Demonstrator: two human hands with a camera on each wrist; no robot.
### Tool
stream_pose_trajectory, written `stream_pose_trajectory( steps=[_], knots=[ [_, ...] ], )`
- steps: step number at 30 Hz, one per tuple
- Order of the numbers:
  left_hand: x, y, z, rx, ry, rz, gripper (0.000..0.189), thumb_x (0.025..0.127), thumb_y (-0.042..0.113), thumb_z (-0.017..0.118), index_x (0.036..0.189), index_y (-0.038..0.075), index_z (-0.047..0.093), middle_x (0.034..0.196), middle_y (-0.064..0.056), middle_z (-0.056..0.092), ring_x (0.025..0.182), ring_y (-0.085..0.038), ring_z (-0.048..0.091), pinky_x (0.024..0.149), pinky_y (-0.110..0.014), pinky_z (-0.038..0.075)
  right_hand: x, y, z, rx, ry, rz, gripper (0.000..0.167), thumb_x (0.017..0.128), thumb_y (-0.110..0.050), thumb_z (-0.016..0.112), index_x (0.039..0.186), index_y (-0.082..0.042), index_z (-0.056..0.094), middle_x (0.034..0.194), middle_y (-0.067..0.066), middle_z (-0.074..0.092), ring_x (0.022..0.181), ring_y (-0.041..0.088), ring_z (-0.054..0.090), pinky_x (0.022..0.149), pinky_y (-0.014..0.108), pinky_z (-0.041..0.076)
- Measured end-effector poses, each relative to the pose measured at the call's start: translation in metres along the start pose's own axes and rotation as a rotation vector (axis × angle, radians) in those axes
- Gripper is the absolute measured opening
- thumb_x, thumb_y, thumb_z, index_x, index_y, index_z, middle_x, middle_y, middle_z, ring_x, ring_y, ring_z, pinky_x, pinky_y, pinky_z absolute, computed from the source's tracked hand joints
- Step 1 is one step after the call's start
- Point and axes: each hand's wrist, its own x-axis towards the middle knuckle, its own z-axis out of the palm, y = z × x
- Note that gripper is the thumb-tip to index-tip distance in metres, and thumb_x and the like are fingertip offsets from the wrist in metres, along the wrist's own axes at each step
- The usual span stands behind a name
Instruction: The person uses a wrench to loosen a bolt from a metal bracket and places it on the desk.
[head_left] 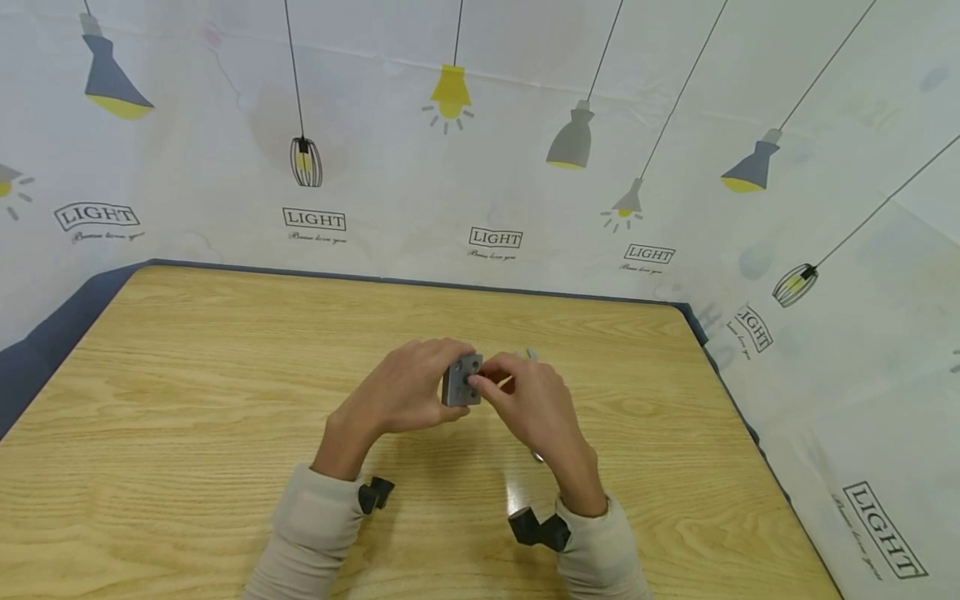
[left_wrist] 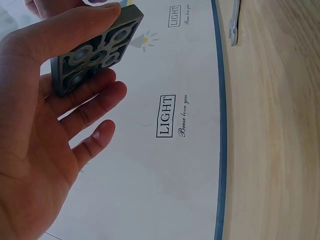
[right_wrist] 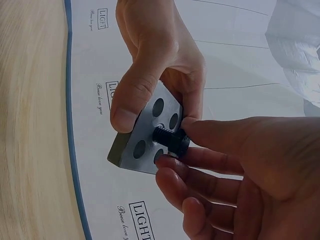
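"Start from the head view. Where is the work?"

"The drilled grey plate (head_left: 462, 380) is up in the air over the wooden table (head_left: 210, 375), between the two hands. The left hand (head_left: 408, 387) grips it by opposite edges, and the right hand (head_left: 536, 408) is at its face, thumb and forefinger close together."

"And the left wrist view?"

"That shows the pocketed back. The thumb lies along one edge, fingers curl under the other, and the little finger stands free. It's a sound hold, I'd say, since the middle of the back is unobstructed. I can't tell from here whether anything pokes through. A slim metal tool, probably a spanner (left_wrist: 234, 25), lies on the table."

"What does the right wrist view add?"

"The dark bolt (right_wrist: 172, 141). The right thumb and fingers pinch its head, barely parted, just the head's width. Its tip is at the centre hole, four other holes around it, with plenty of thread showing outside the face."

"So how should it be turned?"

"Lightly, with the fingertips, shank square to the face. If it binds, back off and realign; cross-threading looks like the main risk. The left hand should brace the plate firmly, so that only the bolt rotates."
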Motion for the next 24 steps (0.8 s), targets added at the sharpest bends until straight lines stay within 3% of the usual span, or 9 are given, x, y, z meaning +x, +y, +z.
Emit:
stream_pose_trajectory(
  steps=[24],
  knots=[
    [0.0006,-0.0001,0.001,-0.017,-0.002,0.001,0.068,0.075,0.033,0.087,0.132,0.01,0.059,0.123,-0.005,0.066,0.103,-0.02,0.065,0.091,-0.043,0.053,-0.0017,0.0004,-0.0017,0.012,-0.001,-0.029,0.018,0.089,-0.023,0.075,0.105,-0.014,0.074,0.098,-0.001,0.074,0.079,0.017,0.069,0.065,0.031,0.055]
  ],
)
